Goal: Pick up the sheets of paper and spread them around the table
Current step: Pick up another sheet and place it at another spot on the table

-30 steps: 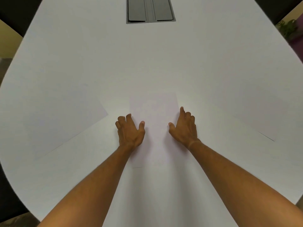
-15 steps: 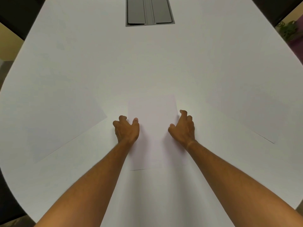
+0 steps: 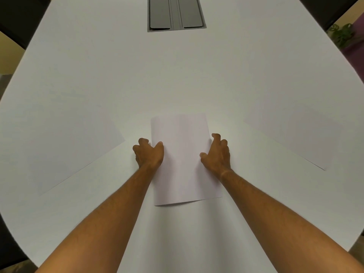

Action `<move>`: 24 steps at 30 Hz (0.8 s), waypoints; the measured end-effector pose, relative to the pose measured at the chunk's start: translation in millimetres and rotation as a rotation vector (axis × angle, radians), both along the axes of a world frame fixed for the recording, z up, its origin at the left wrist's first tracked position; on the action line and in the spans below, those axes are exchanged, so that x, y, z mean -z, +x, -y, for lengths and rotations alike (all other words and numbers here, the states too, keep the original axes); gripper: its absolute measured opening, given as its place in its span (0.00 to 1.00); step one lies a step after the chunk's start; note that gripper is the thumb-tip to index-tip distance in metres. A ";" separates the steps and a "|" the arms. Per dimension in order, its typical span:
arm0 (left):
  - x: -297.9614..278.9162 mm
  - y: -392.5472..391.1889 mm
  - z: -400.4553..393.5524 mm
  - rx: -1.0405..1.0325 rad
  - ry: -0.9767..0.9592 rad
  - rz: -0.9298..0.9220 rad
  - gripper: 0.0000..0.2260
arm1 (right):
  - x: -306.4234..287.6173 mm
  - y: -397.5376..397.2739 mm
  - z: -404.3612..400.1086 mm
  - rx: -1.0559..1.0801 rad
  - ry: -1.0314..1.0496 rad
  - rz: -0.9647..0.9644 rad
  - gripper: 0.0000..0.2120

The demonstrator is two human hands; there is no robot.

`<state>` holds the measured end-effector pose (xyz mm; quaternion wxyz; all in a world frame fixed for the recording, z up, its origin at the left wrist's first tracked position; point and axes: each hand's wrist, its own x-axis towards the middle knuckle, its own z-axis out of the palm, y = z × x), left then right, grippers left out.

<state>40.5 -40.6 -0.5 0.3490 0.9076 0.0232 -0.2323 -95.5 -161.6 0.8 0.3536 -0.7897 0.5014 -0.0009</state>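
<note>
Head view: my left hand (image 3: 150, 154) and right hand (image 3: 217, 154) pinch the middle sheet (image 3: 183, 154) by its edges; next I should lift it off the desk (image 3: 177, 71).

Matt white table (image 3: 197, 71), smooth paper sheet (image 3: 183, 154), grey metal-looking hatch (image 3: 176, 13).
</note>
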 end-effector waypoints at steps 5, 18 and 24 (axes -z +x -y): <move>2.4 2.3 1.6 -0.038 -0.083 -0.072 0.25 | -1.6 -1.5 0.5 -0.008 0.004 -0.001 0.34; 6.3 -9.5 2.7 0.174 0.297 0.076 0.31 | -2.7 -7.9 -3.3 0.013 -0.041 -0.119 0.31; 4.4 -6.9 1.9 0.140 0.216 0.015 0.33 | -5.8 -6.1 -2.8 0.055 0.018 -0.082 0.31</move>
